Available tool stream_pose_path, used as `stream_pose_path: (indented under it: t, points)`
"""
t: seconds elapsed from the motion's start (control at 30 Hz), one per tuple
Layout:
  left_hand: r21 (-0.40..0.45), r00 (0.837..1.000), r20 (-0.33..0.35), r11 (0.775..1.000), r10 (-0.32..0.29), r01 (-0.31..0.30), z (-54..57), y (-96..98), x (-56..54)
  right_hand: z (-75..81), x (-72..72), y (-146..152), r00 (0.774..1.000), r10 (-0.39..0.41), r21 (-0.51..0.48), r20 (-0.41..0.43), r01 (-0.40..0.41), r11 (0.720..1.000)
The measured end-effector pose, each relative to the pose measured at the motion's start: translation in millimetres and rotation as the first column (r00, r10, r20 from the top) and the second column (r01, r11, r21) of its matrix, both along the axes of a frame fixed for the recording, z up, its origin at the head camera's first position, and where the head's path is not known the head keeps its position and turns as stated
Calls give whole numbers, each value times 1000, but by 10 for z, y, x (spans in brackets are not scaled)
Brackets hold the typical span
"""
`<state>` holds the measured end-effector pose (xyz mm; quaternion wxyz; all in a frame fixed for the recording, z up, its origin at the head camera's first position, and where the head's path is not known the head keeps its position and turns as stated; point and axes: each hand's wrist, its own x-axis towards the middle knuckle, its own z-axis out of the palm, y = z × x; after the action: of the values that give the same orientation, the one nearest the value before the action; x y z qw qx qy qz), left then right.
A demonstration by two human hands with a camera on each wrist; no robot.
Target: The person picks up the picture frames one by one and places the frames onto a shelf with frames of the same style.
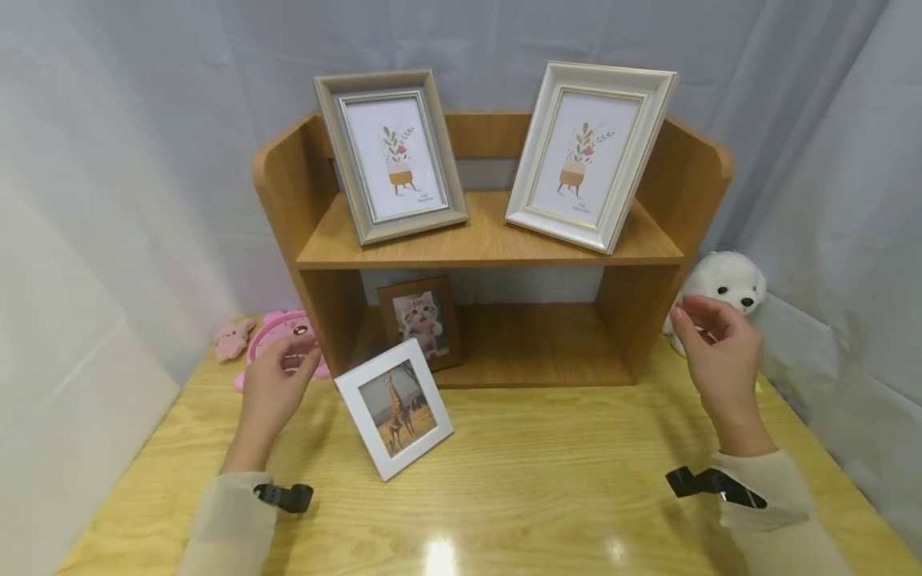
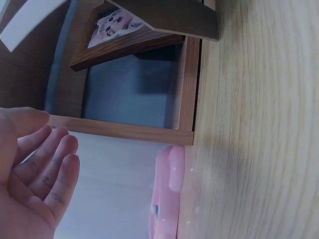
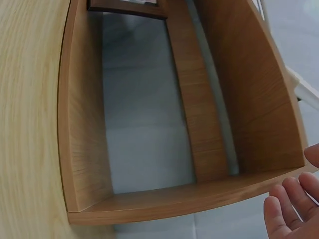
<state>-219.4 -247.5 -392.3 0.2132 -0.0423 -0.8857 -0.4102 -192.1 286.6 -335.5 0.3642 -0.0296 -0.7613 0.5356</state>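
Only the head view takes in the whole wooden shelf [image 1: 490, 240] with its two tall frames on top, the white giraffe frame [image 1: 394, 406] leaning on the surface just in front of its lower left corner, and the cat frame [image 1: 421, 320] behind that inside the lower bay. The wrist views cut this down to shelf boards, a corner of the cat frame and a blurred edge of the pink toy [image 2: 167, 194]. The left hand [image 1: 274, 384] hovers just left of the giraffe frame, the right hand [image 1: 720, 352] off the shelf's right end before a white plush bear [image 1: 723, 284]; both hang loosely spread, gripping nothing.
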Motion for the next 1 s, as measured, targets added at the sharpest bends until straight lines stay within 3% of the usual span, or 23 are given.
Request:
stream_pose_path:
  t: [0.3, 0.6, 0.8, 1.0]
  points:
    - [-25, 998, 20, 998, -58, 58, 2, 11, 101, -116, -77, 43, 1000, -2, -29, -19, 2, 1000]
    - [-21, 992, 50, 992, -120, 121, -17, 33, 263, -331, -215, 116, 999, 24, -54, 23, -22, 998]
    - [38, 986, 10, 986, -164, 164, 22, 66, 397, -390, -281, 115, 999, 40, -56, 14, -40, 998]
    - [50, 986, 61, 987, -154, 151, 38, 104, 541, -424, -340, 120, 999, 46, -50, -15, -47, 998]
